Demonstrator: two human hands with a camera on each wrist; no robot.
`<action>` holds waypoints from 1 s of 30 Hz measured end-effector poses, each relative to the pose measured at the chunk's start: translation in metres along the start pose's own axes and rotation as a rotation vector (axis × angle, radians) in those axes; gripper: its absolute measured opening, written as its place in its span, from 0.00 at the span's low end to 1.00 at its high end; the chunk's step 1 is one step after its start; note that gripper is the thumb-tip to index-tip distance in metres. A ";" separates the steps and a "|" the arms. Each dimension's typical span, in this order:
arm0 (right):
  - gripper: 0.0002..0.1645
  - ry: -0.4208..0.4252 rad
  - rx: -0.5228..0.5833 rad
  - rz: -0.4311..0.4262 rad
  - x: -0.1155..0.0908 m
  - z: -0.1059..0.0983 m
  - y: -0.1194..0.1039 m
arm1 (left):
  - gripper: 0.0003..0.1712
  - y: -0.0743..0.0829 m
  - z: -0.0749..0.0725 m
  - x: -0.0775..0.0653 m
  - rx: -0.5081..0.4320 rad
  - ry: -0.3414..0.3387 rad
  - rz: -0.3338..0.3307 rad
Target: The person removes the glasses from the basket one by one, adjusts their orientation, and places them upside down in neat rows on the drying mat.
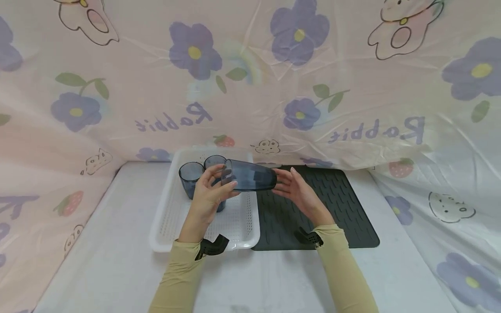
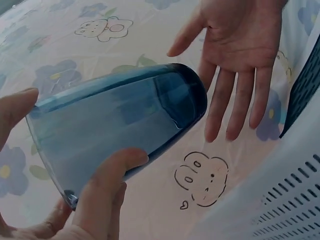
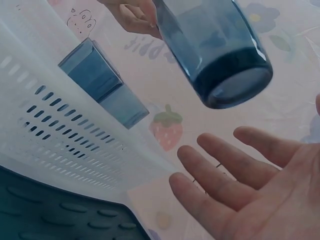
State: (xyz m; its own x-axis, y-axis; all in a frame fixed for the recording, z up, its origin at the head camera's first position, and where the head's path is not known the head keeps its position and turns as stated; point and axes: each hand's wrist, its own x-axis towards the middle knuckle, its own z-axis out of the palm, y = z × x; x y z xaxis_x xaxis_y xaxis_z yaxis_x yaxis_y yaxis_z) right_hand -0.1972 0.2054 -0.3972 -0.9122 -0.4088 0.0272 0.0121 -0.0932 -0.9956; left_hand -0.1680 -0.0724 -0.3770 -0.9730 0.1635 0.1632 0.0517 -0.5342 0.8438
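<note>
A tall blue-tinted drinking glass point(image 1: 252, 176) lies sideways in the air, its mouth to the left and its thick base to the right. My left hand point(image 1: 209, 193) grips it near the rim, thumb on one side and fingers on the other. Off the base end, my right hand point(image 1: 299, 195) is held with fingers spread and palm turned toward the glass; the right wrist view shows a gap between those fingers point(image 3: 215, 175) and the base. Behind the left hand, two more blue glasses stand in the white basket point(image 1: 205, 230), the left one point(image 1: 191, 176) most visible.
A dark ridged drying mat point(image 1: 321, 213) lies right of the basket on the white table point(image 1: 250, 278). Slotted basket walls point(image 3: 65, 130) rise between the mat and the standing glasses. A patterned curtain point(image 1: 250, 95) hangs behind and at both sides.
</note>
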 end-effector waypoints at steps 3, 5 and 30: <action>0.38 0.007 0.010 -0.002 0.000 0.000 -0.001 | 0.37 -0.003 0.002 0.004 0.005 -0.018 -0.005; 0.38 0.000 0.036 -0.012 0.001 0.000 -0.002 | 0.37 -0.004 0.004 0.008 0.002 -0.028 -0.008; 0.34 -0.048 0.254 -0.112 0.004 -0.005 -0.006 | 0.32 -0.017 0.009 0.045 -0.085 -0.108 -0.015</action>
State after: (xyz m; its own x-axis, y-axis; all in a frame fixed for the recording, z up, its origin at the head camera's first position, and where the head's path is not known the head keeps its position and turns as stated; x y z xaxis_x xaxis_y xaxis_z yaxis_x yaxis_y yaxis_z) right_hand -0.2031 0.2093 -0.3919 -0.8931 -0.4255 0.1458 0.0206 -0.3625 -0.9318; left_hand -0.2112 -0.0490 -0.3792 -0.9433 0.2583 0.2087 0.0132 -0.5986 0.8009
